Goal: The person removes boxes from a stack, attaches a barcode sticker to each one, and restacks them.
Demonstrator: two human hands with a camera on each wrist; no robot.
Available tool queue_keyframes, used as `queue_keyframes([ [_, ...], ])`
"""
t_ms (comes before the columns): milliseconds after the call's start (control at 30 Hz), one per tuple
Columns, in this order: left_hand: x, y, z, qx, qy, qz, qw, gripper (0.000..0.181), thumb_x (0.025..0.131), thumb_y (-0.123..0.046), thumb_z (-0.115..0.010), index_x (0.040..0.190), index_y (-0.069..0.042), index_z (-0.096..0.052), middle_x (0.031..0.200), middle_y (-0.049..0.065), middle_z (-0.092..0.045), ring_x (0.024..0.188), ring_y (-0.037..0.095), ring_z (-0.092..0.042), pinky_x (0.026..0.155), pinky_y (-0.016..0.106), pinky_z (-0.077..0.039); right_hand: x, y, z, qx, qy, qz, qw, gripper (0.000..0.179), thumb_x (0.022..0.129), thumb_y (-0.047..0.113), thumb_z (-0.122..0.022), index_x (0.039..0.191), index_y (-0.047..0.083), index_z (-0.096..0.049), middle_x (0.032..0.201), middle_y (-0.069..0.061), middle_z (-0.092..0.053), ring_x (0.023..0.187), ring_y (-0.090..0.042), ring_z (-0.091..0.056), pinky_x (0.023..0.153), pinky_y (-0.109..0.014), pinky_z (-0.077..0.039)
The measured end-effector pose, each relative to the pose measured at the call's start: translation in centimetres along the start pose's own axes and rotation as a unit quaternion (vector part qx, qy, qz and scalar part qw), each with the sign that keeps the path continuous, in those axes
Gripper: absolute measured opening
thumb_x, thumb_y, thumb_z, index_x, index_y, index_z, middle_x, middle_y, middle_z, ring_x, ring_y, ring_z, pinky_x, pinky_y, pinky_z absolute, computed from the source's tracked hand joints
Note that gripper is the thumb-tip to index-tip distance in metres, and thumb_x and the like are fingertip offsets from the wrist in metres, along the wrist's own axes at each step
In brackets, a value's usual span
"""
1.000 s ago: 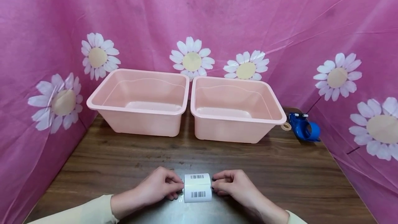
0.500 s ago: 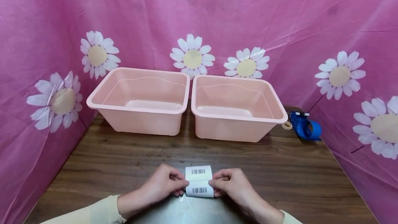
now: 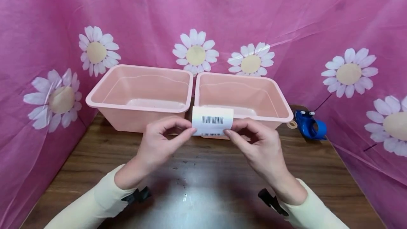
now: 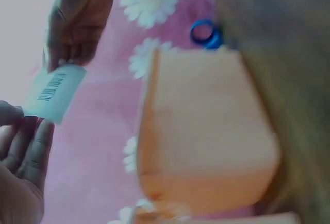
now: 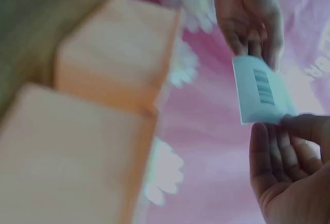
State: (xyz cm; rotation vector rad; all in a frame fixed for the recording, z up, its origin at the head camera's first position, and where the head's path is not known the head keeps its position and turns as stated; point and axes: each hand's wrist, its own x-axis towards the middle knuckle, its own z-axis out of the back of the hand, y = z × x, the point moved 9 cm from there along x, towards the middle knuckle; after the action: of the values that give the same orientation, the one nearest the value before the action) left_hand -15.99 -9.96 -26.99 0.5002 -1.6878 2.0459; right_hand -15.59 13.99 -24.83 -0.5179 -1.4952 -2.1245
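Note:
A white roll of barcode labels [image 3: 212, 120] is held up above the table, in front of the gap and the right tub in the head view. My left hand [image 3: 160, 140] pinches its left edge between thumb and fingers. On the opposite edge my right hand [image 3: 262, 147] pinches it the same way. Both wrist views show the label roll [image 4: 54, 92] between the two hands, with a printed barcode facing out. In the right wrist view the roll [image 5: 263, 90] spans from one hand's fingertips to the other's.
Two pink plastic tubs, a left one [image 3: 111, 116] and a right one [image 3: 283, 116], stand side by side at the back of the wooden table [image 3: 203, 186]. A blue tape dispenser [image 3: 310, 126] and a small tan ring [image 3: 292, 124] sit beyond the right tub. A flowered pink curtain hangs behind.
Both hands have raised the label roll from low over the table's front, up and forward toward the tubs. Earlier the fingertips were at its sides; now they pinch it.

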Motion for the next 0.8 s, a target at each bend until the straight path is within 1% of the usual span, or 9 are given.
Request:
queue_keyframes([
  [67, 0.9, -1.5, 0.6, -0.016, -0.015, -0.050, 0.9985, 0.014, 0.090, 0.011, -0.085, 0.098, 0.000, -0.084, 0.091, 0.012, -0.081, 0.076, 0.002, -0.070, 0.067, 0.018, -0.062, 0.9, 1.6, 0.3, 0.017, -0.018, 0.051, 0.9984, 0.023, 0.088, -0.017, -0.085, 0.105, -0.002, -0.082, 0.098, -0.011, -0.082, 0.089, -0.007, -0.074, 0.077, -0.018, -0.064],
  [100, 1.3, -2.0, 0.8, -0.023, -0.024, -0.065, 0.9974, 0.014, 0.089, 0.014, -0.084, 0.098, 0.002, -0.083, 0.092, 0.012, -0.081, 0.076, 0.002, -0.070, 0.067, 0.018, -0.062, 1.3, 2.2, 0.4, 0.019, -0.028, 0.069, 0.9970, 0.024, 0.086, -0.019, -0.085, 0.105, -0.004, -0.082, 0.099, -0.010, -0.082, 0.090, -0.007, -0.074, 0.079, -0.018, -0.064],
  [133, 1.7, -2.4, 1.1, -0.028, -0.032, -0.070, 0.9966, 0.015, 0.088, 0.015, -0.084, 0.098, 0.004, -0.083, 0.091, 0.010, -0.082, 0.075, 0.002, -0.070, 0.065, 0.016, -0.060, 1.6, 2.6, 0.5, 0.019, -0.041, 0.081, 0.9957, 0.025, 0.085, -0.019, -0.086, 0.106, -0.005, -0.082, 0.099, -0.009, -0.083, 0.090, -0.007, -0.074, 0.080, -0.017, -0.064],
  [167, 2.0, -2.6, 1.3, -0.034, -0.041, -0.067, 0.9963, 0.015, 0.087, 0.015, -0.085, 0.098, 0.005, -0.083, 0.090, 0.007, -0.082, 0.073, 0.002, -0.068, 0.064, 0.015, -0.058, 1.8, 2.9, 0.6, 0.024, -0.053, 0.085, 0.9947, 0.026, 0.084, -0.020, -0.086, 0.106, -0.006, -0.082, 0.099, -0.006, -0.083, 0.090, -0.008, -0.074, 0.081, -0.018, -0.064],
  [300, 3.2, -2.6, 2.1, -0.061, -0.069, -0.015, 0.9956, 0.013, 0.088, 0.011, -0.086, 0.099, 0.007, -0.083, 0.087, -0.008, -0.081, 0.069, 0.003, -0.067, 0.060, 0.015, -0.056, 2.7, 3.1, 0.7, 0.044, -0.095, 0.066, 0.9923, 0.023, 0.085, -0.016, -0.088, 0.106, -0.008, -0.083, 0.098, 0.004, -0.083, 0.084, -0.008, -0.073, 0.077, -0.017, -0.062],
  [367, 3.5, -2.3, 2.3, -0.074, -0.069, 0.015, 0.9947, 0.014, 0.088, 0.010, -0.087, 0.101, 0.008, -0.083, 0.087, -0.011, -0.081, 0.067, 0.004, -0.066, 0.058, 0.016, -0.056, 3.0, 2.8, 0.5, 0.062, -0.104, 0.046, 0.9916, 0.022, 0.086, -0.015, -0.088, 0.106, -0.008, -0.083, 0.097, 0.005, -0.083, 0.082, -0.008, -0.074, 0.074, -0.017, -0.062],
  [500, 3.7, -1.4, 2.3, -0.076, -0.055, 0.053, 0.9942, 0.017, 0.088, 0.009, -0.087, 0.105, 0.008, -0.083, 0.088, -0.011, -0.081, 0.069, 0.005, -0.068, 0.058, 0.019, -0.060, 3.2, 2.2, -0.2, 0.082, -0.096, 0.009, 0.9920, 0.021, 0.089, -0.010, -0.088, 0.110, -0.006, -0.084, 0.099, -0.002, -0.085, 0.082, -0.013, -0.079, 0.074, -0.020, -0.066],
  [633, 3.6, -0.6, 2.0, -0.071, -0.049, 0.074, 0.9935, 0.017, 0.089, 0.007, -0.087, 0.105, 0.007, -0.083, 0.086, -0.013, -0.080, 0.069, 0.005, -0.067, 0.059, 0.019, -0.060, 3.0, 1.5, -0.6, 0.081, -0.082, -0.037, 0.9926, 0.020, 0.092, -0.008, -0.086, 0.111, -0.001, -0.085, 0.101, -0.002, -0.085, 0.083, -0.018, -0.080, 0.077, -0.024, -0.068],
  [800, 3.6, 0.1, 1.4, -0.077, -0.039, 0.079, 0.9931, 0.019, 0.088, 0.006, -0.088, 0.106, 0.006, -0.082, 0.087, -0.011, -0.080, 0.073, 0.008, -0.070, 0.066, 0.019, -0.061, 3.0, 0.8, -0.5, 0.083, -0.079, -0.068, 0.9911, 0.018, 0.092, -0.006, -0.087, 0.109, 0.000, -0.086, 0.099, -0.005, -0.085, 0.081, -0.020, -0.079, 0.077, -0.026, -0.069],
])
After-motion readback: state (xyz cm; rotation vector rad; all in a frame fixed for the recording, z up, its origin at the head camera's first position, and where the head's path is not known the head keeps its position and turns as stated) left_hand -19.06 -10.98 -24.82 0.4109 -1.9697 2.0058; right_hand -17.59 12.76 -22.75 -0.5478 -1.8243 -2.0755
